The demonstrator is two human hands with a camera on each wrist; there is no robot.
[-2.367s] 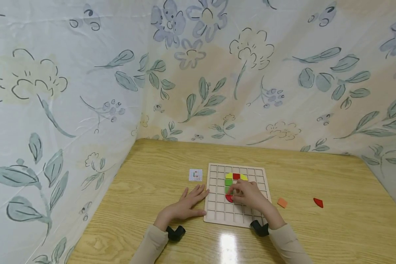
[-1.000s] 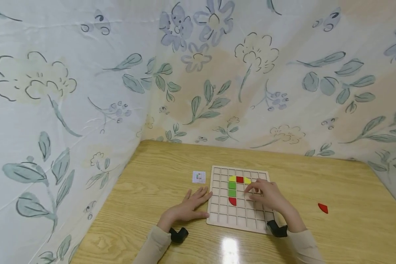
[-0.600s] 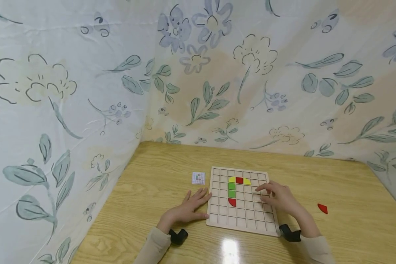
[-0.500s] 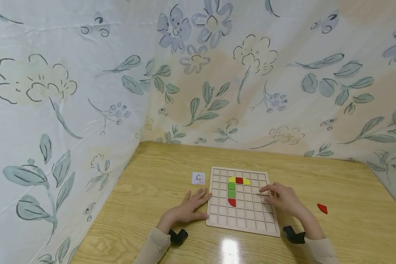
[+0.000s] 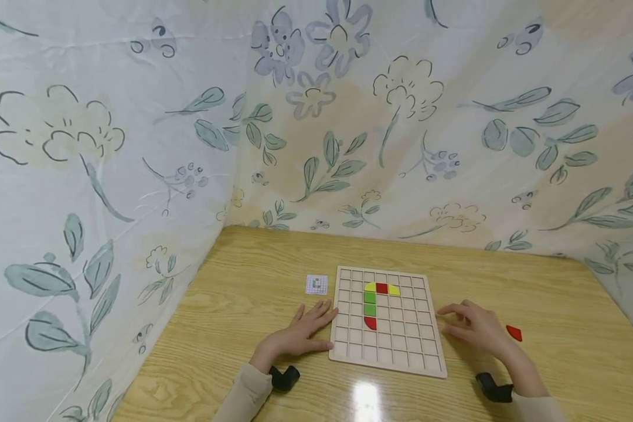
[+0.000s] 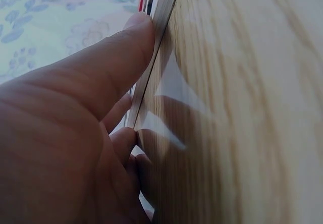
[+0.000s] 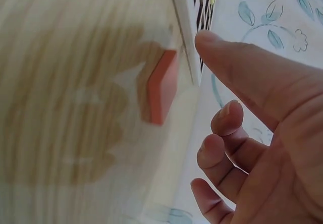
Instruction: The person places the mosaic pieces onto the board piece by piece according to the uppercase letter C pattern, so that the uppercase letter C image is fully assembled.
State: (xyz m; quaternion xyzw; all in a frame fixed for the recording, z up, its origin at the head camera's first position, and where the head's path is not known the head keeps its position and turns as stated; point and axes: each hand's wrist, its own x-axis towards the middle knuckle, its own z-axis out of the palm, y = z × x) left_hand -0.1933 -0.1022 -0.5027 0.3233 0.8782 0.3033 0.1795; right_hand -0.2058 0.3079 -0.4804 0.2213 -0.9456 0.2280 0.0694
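Observation:
A wooden grid board [image 5: 387, 349] lies on the table, holding several coloured tiles: yellow corner pieces [image 5: 395, 290], a red square [image 5: 382, 288], green squares [image 5: 370, 303] and a red quarter-round [image 5: 370, 323]. My left hand [image 5: 298, 335] rests at the board's left edge with fingers spread, its thumb touching the rim in the left wrist view. Just right of the board hovers my right hand [image 5: 475, 327], fingers loosely bent and holding nothing. In the right wrist view an orange square tile [image 7: 162, 90] lies on the table near its fingers; the hand hides it in the head view.
Another red quarter-round tile [image 5: 514, 333] lies on the wooden table [image 5: 258, 258] right of my right hand. A small printed pattern card [image 5: 316, 284] sits left of the board. Floral cloth [image 5: 306, 146] rises behind and along the left side.
My right hand has let go of the red quarter-round on the board and moved right, past the board's edge, over the orange tile. The left hand stays at the board's edge.

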